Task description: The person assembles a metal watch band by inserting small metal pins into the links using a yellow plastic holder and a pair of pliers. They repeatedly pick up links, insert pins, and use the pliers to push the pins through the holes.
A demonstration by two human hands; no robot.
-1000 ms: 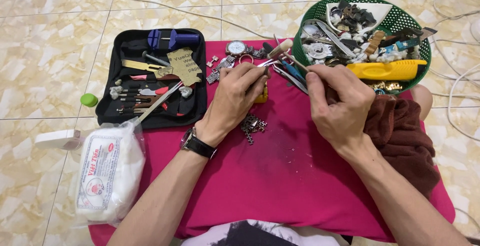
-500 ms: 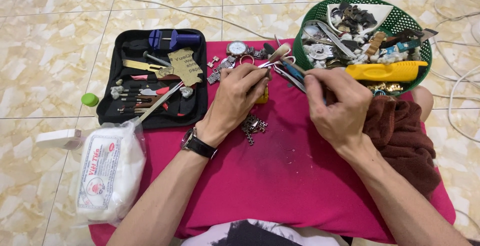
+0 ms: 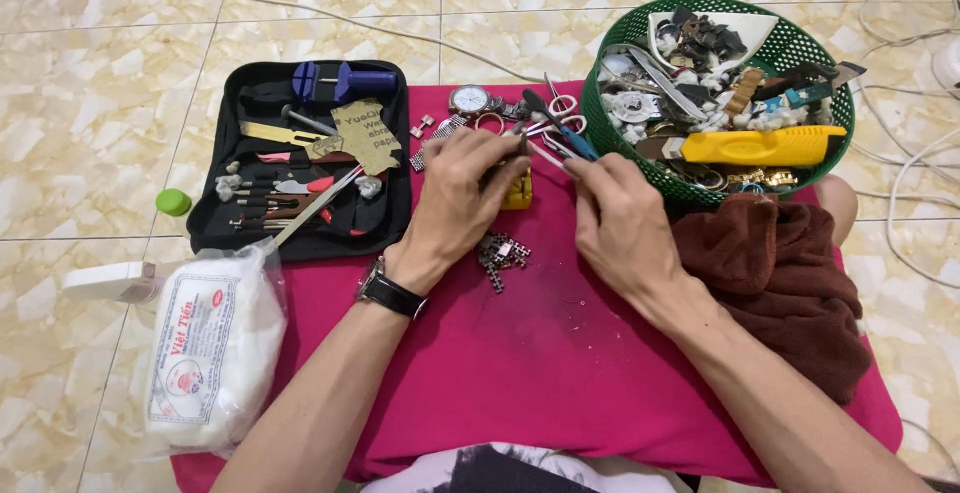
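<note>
My left hand (image 3: 462, 193), with a black wristwatch (image 3: 392, 293) on its wrist, is closed over a small yellow block (image 3: 518, 191) on the pink cloth (image 3: 520, 353). My right hand (image 3: 618, 221) pinches a thin pale rod-like tool (image 3: 545, 155) whose tip meets the left fingers above the block. What sits on the block is hidden by the fingers. A short piece of metal watch band (image 3: 500, 251) lies just below my left hand.
A black tool case (image 3: 300, 158) with small tools lies at the left. A green basket (image 3: 720, 93) of watch parts and a yellow cutter stands at the right. Scissors (image 3: 555, 113), a watch face (image 3: 470, 100), a brown towel (image 3: 770, 273), a white bag (image 3: 215, 348), and floor cables surround them.
Both hands stay over the yellow block with only small finger shifts. The right hand's tool has tilted a little.
</note>
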